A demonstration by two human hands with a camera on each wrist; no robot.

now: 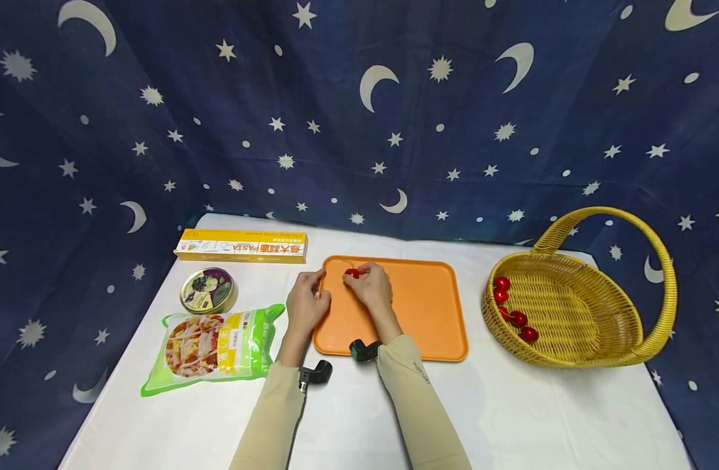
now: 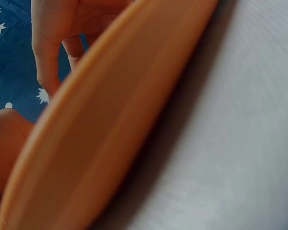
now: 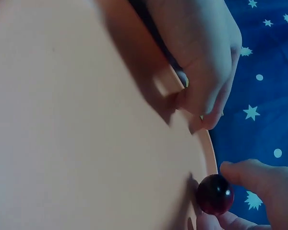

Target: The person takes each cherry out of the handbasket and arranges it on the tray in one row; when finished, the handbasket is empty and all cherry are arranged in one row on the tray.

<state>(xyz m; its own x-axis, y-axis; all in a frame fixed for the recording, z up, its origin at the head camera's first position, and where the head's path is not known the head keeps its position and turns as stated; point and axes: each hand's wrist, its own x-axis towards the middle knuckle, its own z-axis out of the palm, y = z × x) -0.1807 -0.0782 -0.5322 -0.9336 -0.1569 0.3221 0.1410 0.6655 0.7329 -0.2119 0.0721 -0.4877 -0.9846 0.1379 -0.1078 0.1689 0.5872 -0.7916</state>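
Note:
An orange tray [image 1: 424,307] lies in the middle of the white table. My right hand [image 1: 353,277] pinches a small red cherry [image 1: 351,273] between thumb and fingers just over the tray's far left corner. The right wrist view shows the cherry [image 3: 215,194] at the tray's rim, with my fingertips [image 3: 259,182] on it. My left hand [image 1: 318,294] holds the tray's left edge, and its fingers [image 3: 201,62] curl over the rim. In the left wrist view the tray rim [image 2: 110,134] fills most of the picture, with the fingers [image 2: 48,48] beyond it.
A yellow wicker basket [image 1: 571,313] with a handle stands at the right and holds several red cherries [image 1: 515,310]. Left of the tray lie a yellow pasta box [image 1: 242,246], a round tin [image 1: 208,290] and a green food bag [image 1: 215,346]. Dark blue starry cloth hangs behind.

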